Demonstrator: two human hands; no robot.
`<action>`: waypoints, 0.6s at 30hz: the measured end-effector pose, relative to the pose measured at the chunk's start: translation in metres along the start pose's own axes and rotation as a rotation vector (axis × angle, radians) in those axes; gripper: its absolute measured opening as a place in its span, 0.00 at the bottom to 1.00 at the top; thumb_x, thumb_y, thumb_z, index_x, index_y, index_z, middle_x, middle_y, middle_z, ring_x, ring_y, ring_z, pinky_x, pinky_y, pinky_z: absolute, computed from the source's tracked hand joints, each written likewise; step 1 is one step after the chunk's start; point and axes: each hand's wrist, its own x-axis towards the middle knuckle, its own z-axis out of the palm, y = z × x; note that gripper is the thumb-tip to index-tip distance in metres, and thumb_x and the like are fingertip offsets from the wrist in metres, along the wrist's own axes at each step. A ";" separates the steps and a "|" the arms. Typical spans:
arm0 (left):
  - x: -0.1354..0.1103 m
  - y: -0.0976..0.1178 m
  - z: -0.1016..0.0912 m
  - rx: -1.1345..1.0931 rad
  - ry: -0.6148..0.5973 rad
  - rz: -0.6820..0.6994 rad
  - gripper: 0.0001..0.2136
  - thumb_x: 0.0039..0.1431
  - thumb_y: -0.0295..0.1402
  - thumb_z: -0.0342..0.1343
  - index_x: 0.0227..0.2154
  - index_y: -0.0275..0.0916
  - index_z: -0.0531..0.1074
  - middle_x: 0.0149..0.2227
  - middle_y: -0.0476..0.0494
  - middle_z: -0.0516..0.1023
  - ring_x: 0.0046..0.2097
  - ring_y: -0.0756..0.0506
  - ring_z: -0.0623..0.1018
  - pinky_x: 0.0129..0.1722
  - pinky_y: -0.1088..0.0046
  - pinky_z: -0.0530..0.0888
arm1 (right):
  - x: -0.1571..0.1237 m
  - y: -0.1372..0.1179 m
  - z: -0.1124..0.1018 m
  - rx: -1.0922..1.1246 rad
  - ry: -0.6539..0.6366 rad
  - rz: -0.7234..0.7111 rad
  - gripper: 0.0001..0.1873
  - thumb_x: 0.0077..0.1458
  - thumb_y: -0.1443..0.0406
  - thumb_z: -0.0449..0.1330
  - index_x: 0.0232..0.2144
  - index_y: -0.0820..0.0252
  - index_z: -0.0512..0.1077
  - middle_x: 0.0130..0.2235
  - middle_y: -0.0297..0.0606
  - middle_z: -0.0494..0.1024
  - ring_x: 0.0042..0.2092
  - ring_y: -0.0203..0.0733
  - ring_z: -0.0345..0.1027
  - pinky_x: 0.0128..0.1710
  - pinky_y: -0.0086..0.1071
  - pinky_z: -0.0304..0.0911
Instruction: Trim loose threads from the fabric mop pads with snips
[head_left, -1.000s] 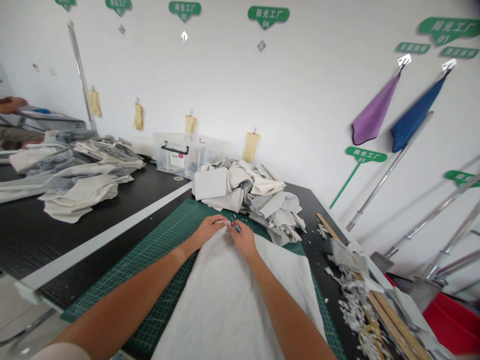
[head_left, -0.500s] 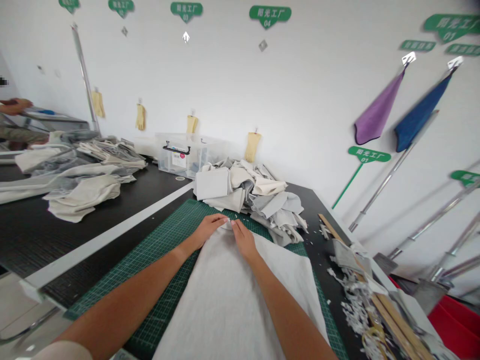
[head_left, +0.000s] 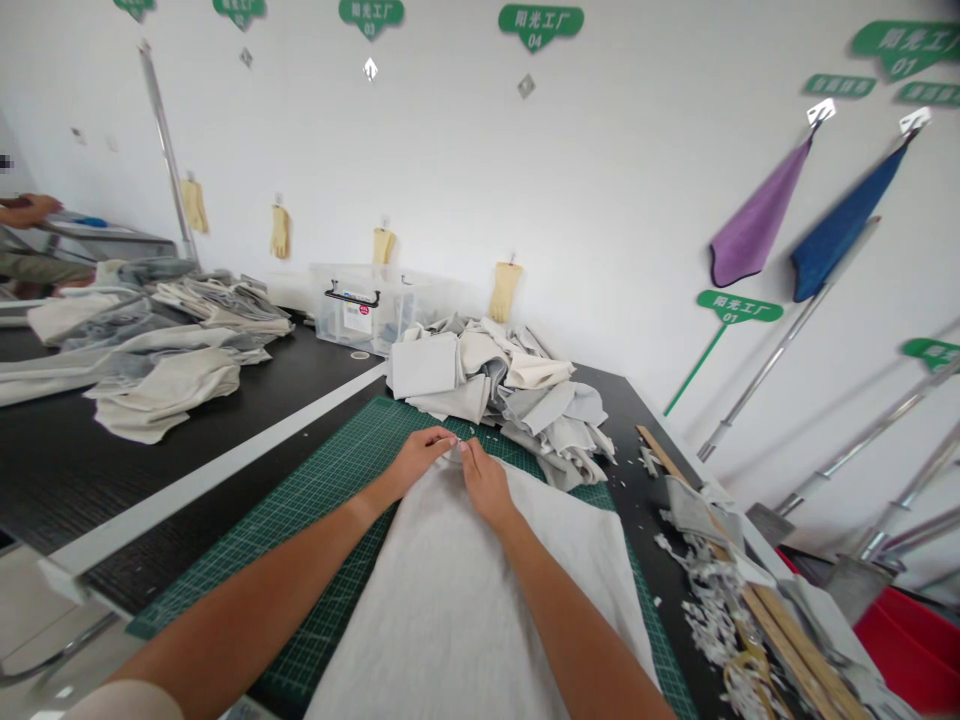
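Cloth (head_left: pixel 465 610), pale grey, lies spread before you on the green mat (head_left: pixel 322 510), its far edge pinched in the closed fingertips of your left hand (head_left: pixel 418 463) and right hand (head_left: pixel 487 487), the 2 close together (the bit between them is too small to make out). Its right edge runs near the mat's right edge; the wider stretch of mat shows on your left. Just past your fingertips, a heap of fabric (head_left: pixel 480 385) overlaps the mat's far edge; pale scraps (head_left: pixel 709 625) litter the table (head_left: pixel 300 395) on your right.
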 end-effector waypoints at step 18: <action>-0.002 0.000 0.004 0.021 0.016 -0.010 0.13 0.58 0.41 0.56 0.35 0.37 0.79 0.37 0.44 0.81 0.40 0.45 0.77 0.42 0.72 0.71 | -0.001 0.001 0.000 -0.087 -0.004 -0.038 0.20 0.73 0.53 0.35 0.40 0.55 0.62 0.32 0.36 0.76 0.32 0.42 0.71 0.30 0.32 0.51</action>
